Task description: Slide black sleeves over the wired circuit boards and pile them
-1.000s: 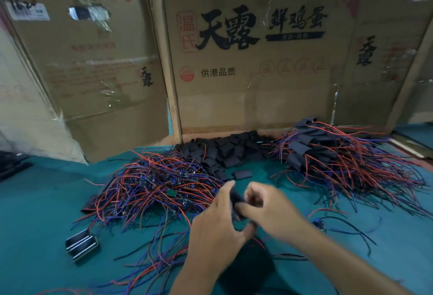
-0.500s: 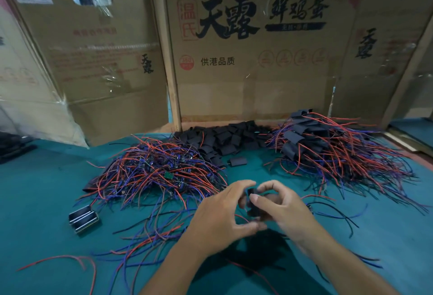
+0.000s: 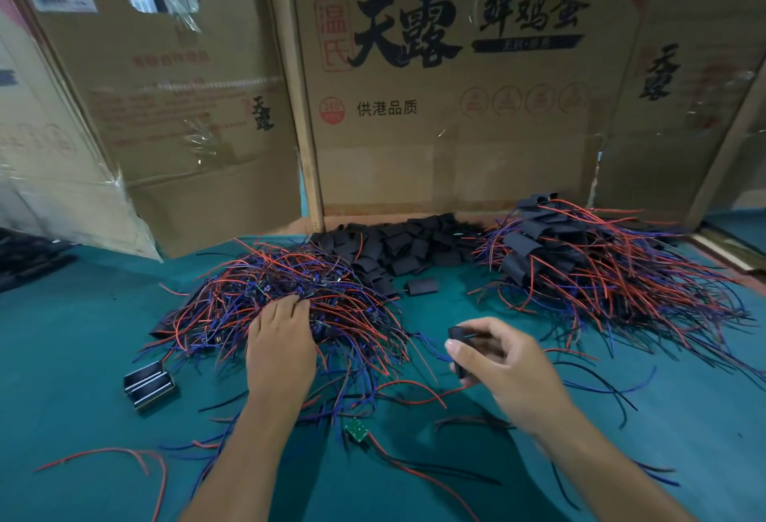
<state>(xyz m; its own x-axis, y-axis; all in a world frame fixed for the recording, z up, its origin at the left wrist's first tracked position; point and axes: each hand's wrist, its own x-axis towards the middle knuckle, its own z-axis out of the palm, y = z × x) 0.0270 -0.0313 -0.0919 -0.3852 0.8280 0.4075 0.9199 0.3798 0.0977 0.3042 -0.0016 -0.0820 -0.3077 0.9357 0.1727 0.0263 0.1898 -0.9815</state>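
The right hand [image 3: 503, 360] pinches a black sleeve [image 3: 458, 349] between thumb and fingers; a red wire trails below that pinch. The left hand [image 3: 282, 339] digs into the tangle of wired boards [image 3: 290, 293], fingers bent, though I cannot tell if it holds one. Pulling there might drag many wires along. The done pile [image 3: 588, 260] sits beyond the sleeve.

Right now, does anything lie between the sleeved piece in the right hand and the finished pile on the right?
Nothing solid. The right hand pinches the sleeved piece; between it and the finished pile lie only bare green table and that pile's loose trailing wires.
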